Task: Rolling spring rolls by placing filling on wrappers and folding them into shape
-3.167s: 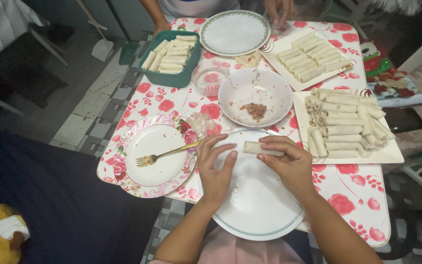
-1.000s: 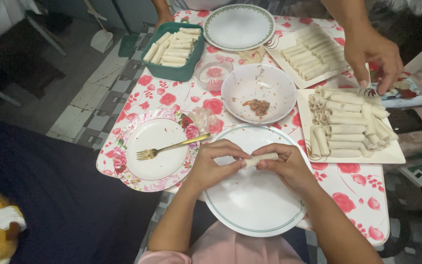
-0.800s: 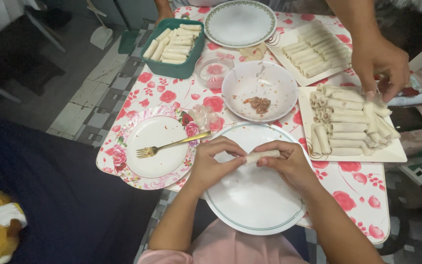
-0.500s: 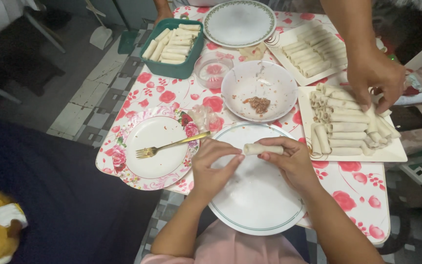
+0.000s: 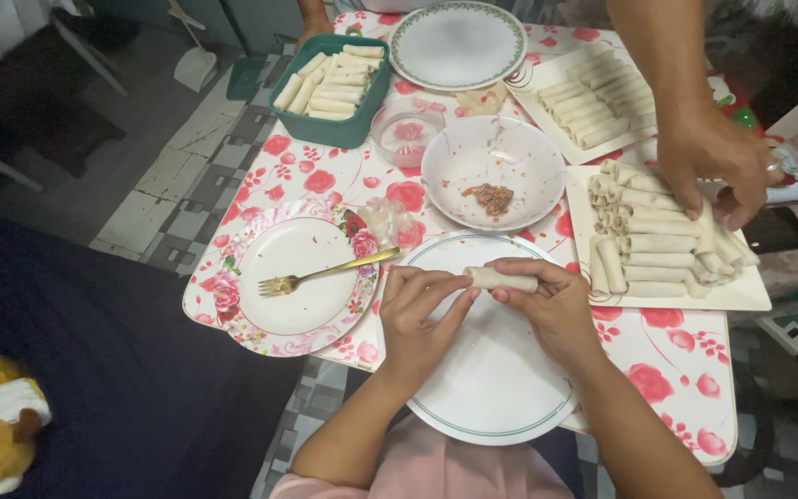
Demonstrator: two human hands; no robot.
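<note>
since half a second ago little has shifted: left hand (image 5: 416,310) and right hand (image 5: 551,300) still pinch the pale spring roll (image 5: 502,278) by its ends, fingertips closed, above the white plate (image 5: 496,388).

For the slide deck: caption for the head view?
Both hands hold a roll above a white plate.

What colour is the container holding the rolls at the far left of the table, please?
The container is dark green, seen in the head view.
</note>
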